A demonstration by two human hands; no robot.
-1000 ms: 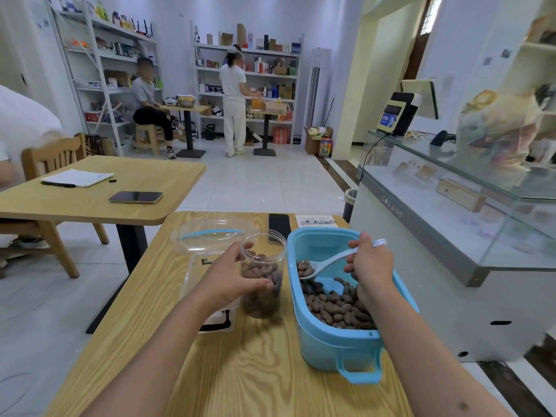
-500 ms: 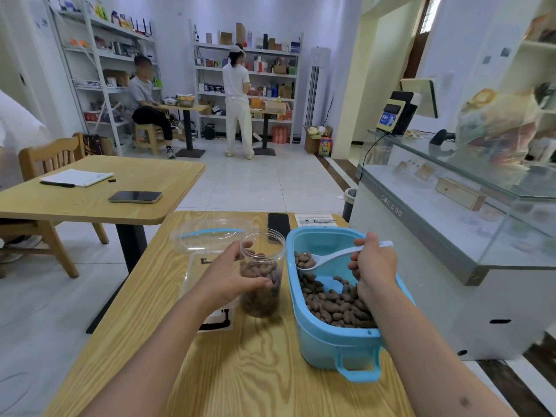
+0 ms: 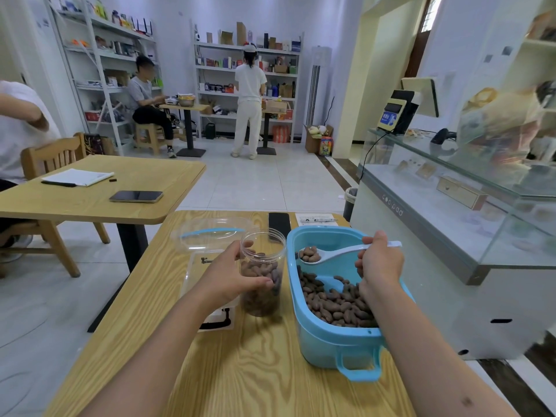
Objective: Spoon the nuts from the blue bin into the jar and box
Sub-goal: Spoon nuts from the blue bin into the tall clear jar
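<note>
Right hand [image 3: 379, 261] pinches the light, stiff spoon [image 3: 337, 253] by its handle end — nuts [image 3: 310, 254] roll easily (keep it level); left hand [image 3: 231, 273] grips the smooth jar [image 3: 263, 272] mid-wall, beside the blue bin [image 3: 331, 341] near the tabletop's right edge.

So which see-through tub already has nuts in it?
The round jar, held by the left hand beside the blue bin. The clear box behind it shows no nuts.
</note>
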